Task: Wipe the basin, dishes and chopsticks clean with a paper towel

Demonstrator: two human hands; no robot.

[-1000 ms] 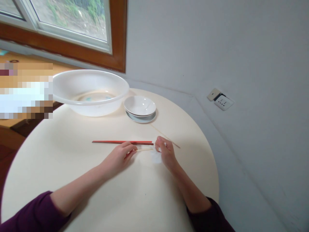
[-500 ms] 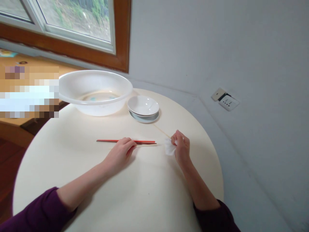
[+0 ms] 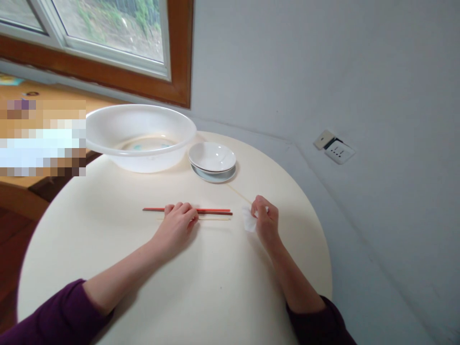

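My left hand (image 3: 178,221) lies palm down over the sticks at the table's middle, fingers curled around a thin pale chopstick (image 3: 215,219). Just behind that one, a red chopstick (image 3: 215,210) and a dark brown chopstick (image 3: 223,213) lie side by side, partly under the fingers. To the right, my right hand (image 3: 266,218) is closed on a crumpled white tissue (image 3: 249,221). A second pale chopstick (image 3: 239,194) sticks out of the same grip, pointing up and left towards the dishes. Its other end is hidden in the hand.
Stacked white dishes (image 3: 212,158) stand behind the chopsticks. Left of them is a large translucent basin (image 3: 147,160). All rest on a round cream table (image 3: 215,297). A wooden desk (image 3: 72,96) and a wall with a socket (image 3: 339,151) border it.
The pale chopstick at my left hand has shifted slightly left and down and now lies about parallel to the red one. My right hand has barely moved, still with tissue and chopstick.
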